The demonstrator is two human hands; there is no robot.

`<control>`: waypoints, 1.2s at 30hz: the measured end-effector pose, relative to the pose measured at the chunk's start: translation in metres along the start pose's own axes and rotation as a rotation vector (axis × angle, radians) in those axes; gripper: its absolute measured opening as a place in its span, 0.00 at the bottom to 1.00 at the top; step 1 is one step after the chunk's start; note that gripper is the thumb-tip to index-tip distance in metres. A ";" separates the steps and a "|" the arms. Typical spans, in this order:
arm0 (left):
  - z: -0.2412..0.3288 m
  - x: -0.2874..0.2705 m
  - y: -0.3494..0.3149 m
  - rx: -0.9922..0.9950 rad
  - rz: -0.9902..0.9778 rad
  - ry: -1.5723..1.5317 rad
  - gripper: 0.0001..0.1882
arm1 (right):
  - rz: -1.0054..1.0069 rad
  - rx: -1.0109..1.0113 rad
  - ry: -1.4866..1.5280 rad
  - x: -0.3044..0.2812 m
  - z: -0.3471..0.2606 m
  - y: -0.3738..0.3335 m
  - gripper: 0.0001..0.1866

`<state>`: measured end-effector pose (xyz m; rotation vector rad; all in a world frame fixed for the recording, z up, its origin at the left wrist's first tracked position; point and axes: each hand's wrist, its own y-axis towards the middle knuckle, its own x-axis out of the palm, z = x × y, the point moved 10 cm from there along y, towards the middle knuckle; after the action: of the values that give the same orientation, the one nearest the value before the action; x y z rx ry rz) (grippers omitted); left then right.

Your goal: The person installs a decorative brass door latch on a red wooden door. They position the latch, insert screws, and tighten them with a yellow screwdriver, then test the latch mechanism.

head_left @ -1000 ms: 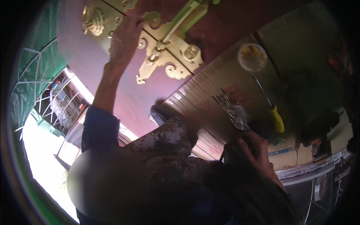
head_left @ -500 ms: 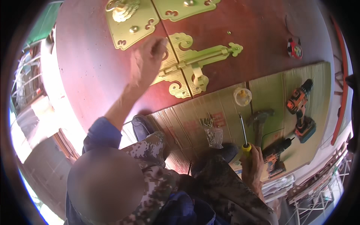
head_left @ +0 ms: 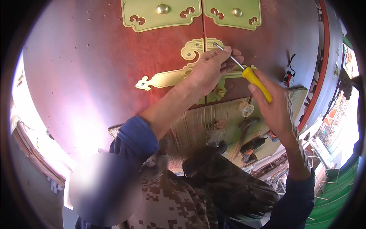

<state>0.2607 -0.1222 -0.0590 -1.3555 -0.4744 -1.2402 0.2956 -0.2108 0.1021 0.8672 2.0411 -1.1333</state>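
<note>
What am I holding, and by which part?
Your right hand holds a screwdriver by its yellow handle; whether your left hand grips its shaft is unclear.

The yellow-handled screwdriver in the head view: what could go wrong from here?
The tip of the yellow-handled screwdriver, gripped in the right hand, is at the gold latch fitting; a slip might scratch it or the red door. The left hand is close to the shaft near that tip, so a slip could also nick it. The clear cup on the cardboard might be knocked if the right hand dropped low.
</note>
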 end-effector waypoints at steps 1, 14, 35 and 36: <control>-0.004 -0.002 0.002 -0.009 0.020 0.006 0.20 | -0.007 0.032 0.019 0.002 0.000 0.001 0.19; -0.012 -0.009 0.006 -0.116 0.109 -0.087 0.24 | -0.118 0.151 -0.011 0.004 -0.016 0.023 0.19; -0.012 -0.003 0.014 0.006 0.039 -0.593 0.17 | -0.534 -0.587 -0.996 0.005 -0.117 0.066 0.29; -0.011 -0.001 0.014 0.006 0.033 -0.591 0.17 | -0.545 -0.555 -0.963 0.004 -0.116 0.067 0.28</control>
<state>0.2680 -0.1345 -0.0687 -1.7139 -0.8578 -0.7924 0.3214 -0.0805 0.1172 -0.4838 1.5962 -0.8852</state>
